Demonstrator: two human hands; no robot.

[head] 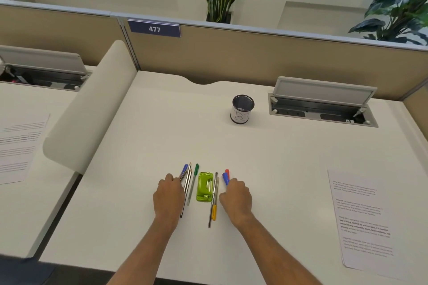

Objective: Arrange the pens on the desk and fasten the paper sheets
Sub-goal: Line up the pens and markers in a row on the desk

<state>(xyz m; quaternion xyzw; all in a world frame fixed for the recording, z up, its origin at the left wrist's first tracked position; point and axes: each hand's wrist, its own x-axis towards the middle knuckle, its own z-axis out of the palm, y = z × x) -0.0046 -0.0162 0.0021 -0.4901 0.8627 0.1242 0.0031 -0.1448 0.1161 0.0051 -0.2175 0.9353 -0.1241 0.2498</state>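
Several pens lie lengthwise on the white desk around a green stapler. My left hand rests on the left group, fingers curled against a blue-capped pen; a green-capped pen lies beside it. My right hand is curled around a red pen and a blue pen whose caps stick out past the fingers. A yellow-capped pen and a dark one lie between the stapler and that hand. A dark mesh pen cup stands farther back. Printed paper sheets lie at the right.
An open cable tray with a raised lid is set in the desk at the back right. A curved white divider borders the left side. Another printed sheet lies on the neighbouring desk. A tan partition closes the back.
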